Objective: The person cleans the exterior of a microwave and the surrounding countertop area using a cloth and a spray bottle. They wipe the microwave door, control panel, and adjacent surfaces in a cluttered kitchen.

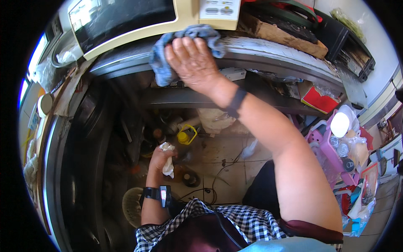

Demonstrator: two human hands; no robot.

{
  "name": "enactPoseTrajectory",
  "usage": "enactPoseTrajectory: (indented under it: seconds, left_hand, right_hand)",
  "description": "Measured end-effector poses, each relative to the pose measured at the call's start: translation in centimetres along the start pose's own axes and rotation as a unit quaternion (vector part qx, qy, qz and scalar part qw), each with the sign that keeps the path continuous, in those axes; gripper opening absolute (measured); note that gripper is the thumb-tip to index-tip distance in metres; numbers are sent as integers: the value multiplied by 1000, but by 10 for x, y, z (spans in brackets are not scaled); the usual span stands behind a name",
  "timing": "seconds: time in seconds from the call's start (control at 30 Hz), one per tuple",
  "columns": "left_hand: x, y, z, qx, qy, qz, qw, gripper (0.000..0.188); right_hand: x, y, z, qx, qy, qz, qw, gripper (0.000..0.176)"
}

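Note:
My right hand (193,64) is spread over a blue cloth (162,60), pressing it against the worn front edge of a shelf (252,47). Just behind the cloth stands a cream microwave oven (185,19) with a dark door. Lower down, my left hand (160,159) is closed around a crumpled white tissue (168,165) and is held above the floor clutter. Near the left hand is a clear bottle with a yellow cap and handle (185,137). The palm and fingertips of my right hand are partly hidden by the cloth.
A wooden board with a dark appliance (289,37) sits on the shelf at right, beside a black toaster oven (352,50). A red box (321,99) lies on the lower shelf. A pink basket (335,151) full of packaging stands at right. Cables (214,186) and bottles are on the tiled floor (233,176).

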State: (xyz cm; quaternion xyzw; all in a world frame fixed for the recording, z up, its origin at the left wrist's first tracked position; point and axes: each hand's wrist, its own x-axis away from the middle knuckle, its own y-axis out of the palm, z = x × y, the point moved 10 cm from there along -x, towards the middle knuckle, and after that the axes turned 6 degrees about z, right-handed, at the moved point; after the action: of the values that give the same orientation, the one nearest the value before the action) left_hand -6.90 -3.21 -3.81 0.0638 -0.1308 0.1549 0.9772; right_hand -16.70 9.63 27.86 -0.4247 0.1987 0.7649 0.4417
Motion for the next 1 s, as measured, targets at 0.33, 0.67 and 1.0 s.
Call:
enactPoseTrajectory:
  seconds: [0.33, 0.67, 1.0]
  left_hand:
    - [10, 12, -10, -5, -46, 29, 999, 19]
    - [13, 23, -11, -86, -30, 3, 996, 14]
    - [7, 22, -19, -98, -57, 38, 993, 16]
  right_hand:
    - [123, -86, 163, 17, 130, -45, 990, 59]
    - [196, -173, 264, 137, 274, 73, 949, 55]
    - [248, -114, 186, -50, 402, 48, 913, 34]
